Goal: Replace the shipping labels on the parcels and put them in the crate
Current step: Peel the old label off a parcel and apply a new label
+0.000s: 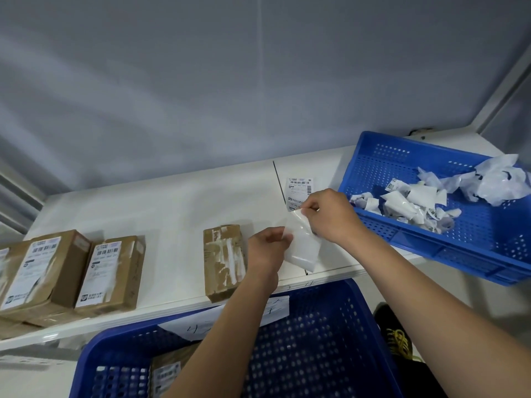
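Fresh label [301, 242] is held mid-frame: left hand [265, 251] pinches its left edge, right hand [330, 215] peels a top corner. Stripped parcel [224, 259] lies just left, long axis vertical, nearest the left hand. Crate [330, 340] sits below.

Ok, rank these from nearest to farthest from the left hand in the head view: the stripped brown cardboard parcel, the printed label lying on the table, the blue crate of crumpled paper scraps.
1. Stripped brown cardboard parcel, right beside the left hand, on its left.
2. Printed label lying on the table, farther back, beyond the right hand.
3. Blue crate of crumpled paper scraps, far right.
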